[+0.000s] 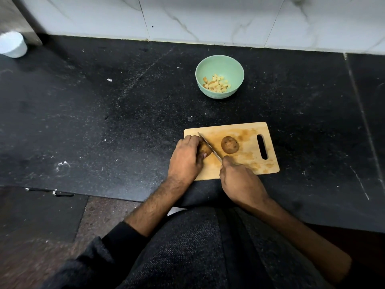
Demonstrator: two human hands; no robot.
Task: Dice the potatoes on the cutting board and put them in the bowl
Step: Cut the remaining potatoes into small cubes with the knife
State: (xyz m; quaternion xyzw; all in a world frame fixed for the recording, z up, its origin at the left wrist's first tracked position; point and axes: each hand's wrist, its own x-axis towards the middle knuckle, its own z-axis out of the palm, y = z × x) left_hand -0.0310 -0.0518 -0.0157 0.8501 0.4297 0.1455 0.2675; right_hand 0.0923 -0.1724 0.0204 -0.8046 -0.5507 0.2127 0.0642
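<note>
A wooden cutting board [250,163] lies on the black counter. My left hand [185,158] grips a brown potato piece [205,150] at the board's left end, mostly hidden under my fingers. My right hand [239,182] holds a knife [209,147], its blade slanting across the right side of that potato. A second potato piece [229,144] rests alone in the middle of the board. Beyond the board stands a pale green bowl [208,65] with several diced potato cubes [216,84] inside.
The black stone counter [104,122] stretches far to the left and right. A white cup [13,44] stands at the back left corner. A white marble wall backs the counter. The counter's front edge runs just below the board.
</note>
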